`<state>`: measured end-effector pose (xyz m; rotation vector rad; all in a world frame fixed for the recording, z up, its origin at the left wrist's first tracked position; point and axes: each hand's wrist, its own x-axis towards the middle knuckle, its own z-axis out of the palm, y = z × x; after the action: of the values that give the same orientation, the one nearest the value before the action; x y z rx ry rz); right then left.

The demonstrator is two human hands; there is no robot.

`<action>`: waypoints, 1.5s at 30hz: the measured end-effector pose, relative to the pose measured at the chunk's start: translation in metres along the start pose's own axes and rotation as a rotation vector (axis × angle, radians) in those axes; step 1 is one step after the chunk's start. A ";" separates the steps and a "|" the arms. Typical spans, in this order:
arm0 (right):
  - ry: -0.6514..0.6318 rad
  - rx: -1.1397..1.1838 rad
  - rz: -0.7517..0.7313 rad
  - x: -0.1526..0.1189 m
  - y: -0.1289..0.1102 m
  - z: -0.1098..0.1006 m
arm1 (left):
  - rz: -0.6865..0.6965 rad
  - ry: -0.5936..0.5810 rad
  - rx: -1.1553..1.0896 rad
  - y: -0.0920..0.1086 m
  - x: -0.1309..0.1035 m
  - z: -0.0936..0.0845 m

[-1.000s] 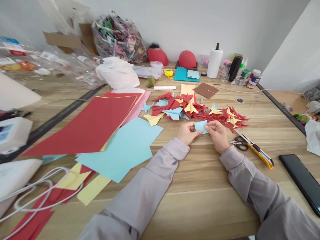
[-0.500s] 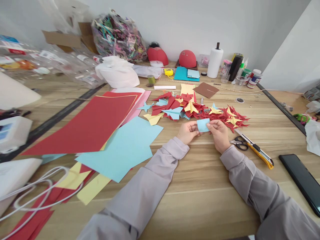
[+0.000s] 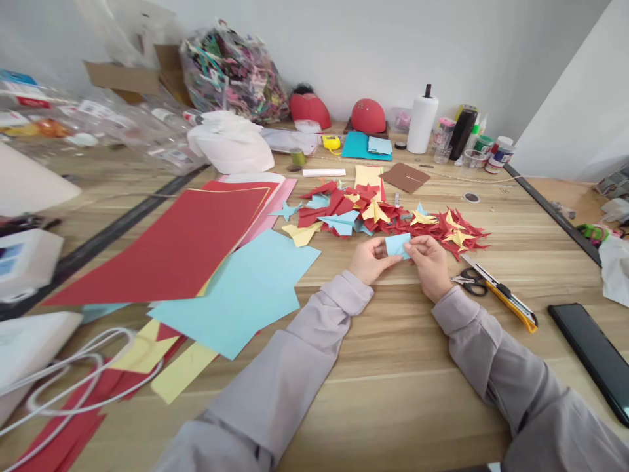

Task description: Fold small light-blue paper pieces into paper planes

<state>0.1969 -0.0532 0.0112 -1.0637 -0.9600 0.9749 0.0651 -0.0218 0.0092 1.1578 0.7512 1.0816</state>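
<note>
A small light blue paper piece (image 3: 397, 244) is held up between both hands, above the wooden table. My left hand (image 3: 371, 259) grips its left and lower edge, with the thumb stretched along the bottom. On the right side, my right hand (image 3: 430, 263) pinches the paper between thumb and fingers. Faint crease lines show on the paper. Just behind the hands lies a pile of folded red, yellow and blue paper shapes (image 3: 376, 211), some like stars and some like planes.
Large red (image 3: 171, 239) and light blue sheets (image 3: 246, 288) lie at the left. Black scissors (image 3: 472, 282), a yellow cutter (image 3: 511, 303) and a black phone (image 3: 590, 357) lie at the right. Bottles and a white cylinder (image 3: 422, 123) stand at the back.
The blue paper has shifted slightly left and tilted, now showing crease lines. My left thumb has moved right, along its lower edge.
</note>
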 end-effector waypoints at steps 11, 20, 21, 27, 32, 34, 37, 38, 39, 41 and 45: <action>-0.091 -0.050 0.002 0.001 0.002 0.000 | -0.024 0.025 -0.033 0.003 0.000 -0.001; -0.202 -0.224 -0.030 0.002 0.006 -0.003 | -0.045 0.010 -0.040 0.006 -0.002 -0.001; -0.198 -0.224 -0.021 0.002 0.005 -0.003 | -0.042 0.005 -0.037 0.006 -0.002 -0.001; -0.178 -0.210 -0.020 0.002 0.004 -0.003 | -0.045 -0.017 -0.034 0.004 0.000 -0.003; -0.152 -0.226 -0.017 0.001 0.001 -0.002 | -0.056 -0.026 -0.046 0.004 0.000 -0.004; -0.140 -0.245 -0.016 0.001 0.000 -0.002 | -0.065 -0.033 -0.048 0.005 -0.001 -0.004; -0.138 -0.253 -0.010 0.000 -0.001 -0.003 | -0.075 -0.028 -0.059 0.006 -0.001 -0.004; -0.136 -0.253 -0.006 0.000 -0.001 -0.003 | -0.075 -0.025 -0.062 0.006 -0.001 -0.004; -0.133 -0.250 -0.003 0.000 -0.002 -0.003 | -0.074 -0.024 -0.065 0.007 -0.002 -0.004; -0.131 -0.238 0.002 0.000 -0.002 -0.003 | -0.072 -0.029 -0.066 0.007 -0.002 -0.004; -0.126 -0.205 0.020 0.000 -0.003 -0.002 | -0.060 -0.040 -0.062 0.009 -0.003 -0.003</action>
<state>0.1991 -0.0541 0.0138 -1.1948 -1.1738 0.9848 0.0589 -0.0230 0.0166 1.0949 0.7127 1.0223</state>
